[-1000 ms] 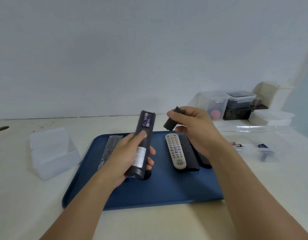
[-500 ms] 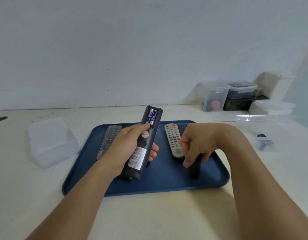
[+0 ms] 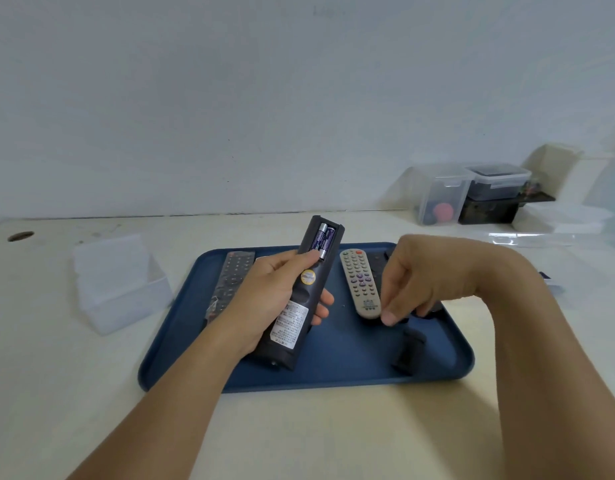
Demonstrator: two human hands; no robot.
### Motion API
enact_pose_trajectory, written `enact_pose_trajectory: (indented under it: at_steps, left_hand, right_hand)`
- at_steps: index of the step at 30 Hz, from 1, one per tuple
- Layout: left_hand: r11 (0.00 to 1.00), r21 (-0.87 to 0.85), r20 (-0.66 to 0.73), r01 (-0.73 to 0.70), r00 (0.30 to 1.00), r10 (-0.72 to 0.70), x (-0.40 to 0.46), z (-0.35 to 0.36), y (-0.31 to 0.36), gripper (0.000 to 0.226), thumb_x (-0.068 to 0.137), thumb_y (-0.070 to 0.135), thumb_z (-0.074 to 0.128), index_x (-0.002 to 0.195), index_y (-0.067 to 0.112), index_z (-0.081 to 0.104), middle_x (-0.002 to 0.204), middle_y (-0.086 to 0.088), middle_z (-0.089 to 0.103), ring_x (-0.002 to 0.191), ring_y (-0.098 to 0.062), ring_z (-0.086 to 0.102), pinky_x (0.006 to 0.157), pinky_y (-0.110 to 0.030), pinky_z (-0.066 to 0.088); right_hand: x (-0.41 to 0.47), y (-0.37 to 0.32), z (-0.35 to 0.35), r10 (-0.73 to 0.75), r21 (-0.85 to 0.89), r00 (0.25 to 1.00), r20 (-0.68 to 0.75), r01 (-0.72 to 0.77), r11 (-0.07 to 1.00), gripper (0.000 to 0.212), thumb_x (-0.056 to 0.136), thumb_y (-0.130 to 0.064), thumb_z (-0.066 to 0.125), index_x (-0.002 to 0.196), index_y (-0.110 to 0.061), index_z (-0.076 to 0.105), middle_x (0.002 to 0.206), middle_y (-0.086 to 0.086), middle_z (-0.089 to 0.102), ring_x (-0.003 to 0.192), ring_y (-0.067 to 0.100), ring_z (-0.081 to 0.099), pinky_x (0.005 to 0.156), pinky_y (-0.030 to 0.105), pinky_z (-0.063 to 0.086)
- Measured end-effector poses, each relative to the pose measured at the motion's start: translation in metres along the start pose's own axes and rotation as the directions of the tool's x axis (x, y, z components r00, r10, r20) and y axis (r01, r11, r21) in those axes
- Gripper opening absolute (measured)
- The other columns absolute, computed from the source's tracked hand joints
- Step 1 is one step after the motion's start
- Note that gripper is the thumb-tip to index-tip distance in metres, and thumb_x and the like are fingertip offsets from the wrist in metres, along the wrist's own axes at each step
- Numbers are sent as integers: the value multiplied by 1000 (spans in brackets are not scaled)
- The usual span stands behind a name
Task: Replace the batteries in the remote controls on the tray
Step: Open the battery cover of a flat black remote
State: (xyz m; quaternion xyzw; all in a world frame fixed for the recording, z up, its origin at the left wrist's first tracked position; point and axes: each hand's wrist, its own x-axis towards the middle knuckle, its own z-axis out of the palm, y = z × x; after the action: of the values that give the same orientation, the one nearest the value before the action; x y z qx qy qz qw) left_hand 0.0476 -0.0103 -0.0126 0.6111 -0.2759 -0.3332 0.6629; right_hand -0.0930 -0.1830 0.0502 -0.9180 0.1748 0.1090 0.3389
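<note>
Your left hand (image 3: 271, 299) is wrapped around a black remote (image 3: 301, 299), back side up and tilted above the blue tray (image 3: 333, 372); its battery bay is uncovered at the far end, and two purple batteries (image 3: 322, 241) sit side by side inside, with your thumb resting just at their near ends. Your right hand (image 3: 417, 282) hovers over the tray's right half with the fingers loosely curled downward and nothing gripped between them. Just below it, the black battery cover (image 3: 408, 351) lies flat on the tray, apart from your fingertips. A grey remote (image 3: 359, 282) lies buttons-up between your two hands, and a dark remote (image 3: 231, 278) rests along the tray's left side. Another black remote is mostly hidden behind your right hand. A clear plastic box (image 3: 117, 282) stands on the surface to the tray's left.
</note>
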Motion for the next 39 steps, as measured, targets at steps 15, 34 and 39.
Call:
enact_pose_trajectory:
  at_steps: [15, 34, 39]
  left_hand:
    - [983, 120, -131, -142, 979, 157, 2, 6, -8, 33, 99, 28, 64, 99, -6, 65, 72, -29, 69, 54, -30, 66, 50, -35, 56]
    - [963, 232, -131, -138, 976, 172, 1, 4, -9, 47, 100, 32, 61, 92, -14, 57, 70, -31, 67, 50, -31, 65, 45, -32, 54]
    - [976, 185, -117, -112, 984, 135, 0, 5, -7, 42, 99, 34, 62, 91, -7, 61, 73, -31, 69, 53, -32, 66, 50, -36, 57]
  right_hand:
    - [60, -34, 57, -160, 118, 397, -904, 590, 798, 13, 83, -7, 76, 81, -16, 67, 77, -10, 69, 76, 7, 67, 62, 21, 53]
    - [67, -32, 63, -208, 156, 490, -847, 603, 782, 11, 91, -6, 65, 89, -17, 65, 79, -4, 65, 72, 12, 61, 63, 25, 52]
    - [65, -34, 59, -124, 262, 490, -863, 643, 719, 14, 84, -5, 76, 87, -14, 67, 76, -6, 65, 72, 10, 64, 66, 21, 52]
